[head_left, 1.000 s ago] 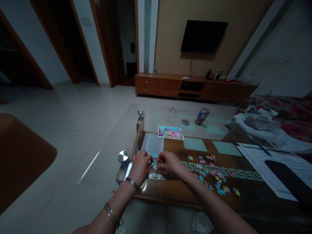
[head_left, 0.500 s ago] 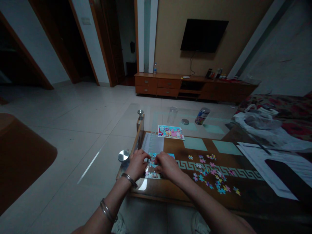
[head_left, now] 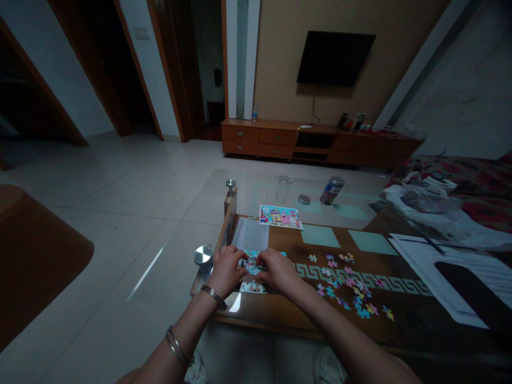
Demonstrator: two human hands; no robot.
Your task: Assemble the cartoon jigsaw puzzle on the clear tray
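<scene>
Both my hands rest on a partly built jigsaw puzzle (head_left: 253, 272) at the near left corner of a glass-topped coffee table (head_left: 320, 234). My left hand (head_left: 226, 269) lies on the puzzle's left edge with fingers curled. My right hand (head_left: 279, 270) presses on its right part, fingers bent down onto the pieces. What the fingertips pinch is hidden. Loose colourful puzzle pieces (head_left: 348, 285) lie scattered to the right of my right hand. A colourful reference picture (head_left: 280, 217) lies farther back on the table.
A clear glass (head_left: 284, 188), a round lid (head_left: 304, 199) and a tin can (head_left: 332, 191) stand at the table's far side. White papers (head_left: 440, 266) and a plastic bag (head_left: 428, 200) lie at the right. A TV cabinet (head_left: 320, 144) stands against the far wall.
My hands have shifted slightly on the puzzle and drawn a little closer together; the right hand now covers more of the puzzle. The view has barely moved.
</scene>
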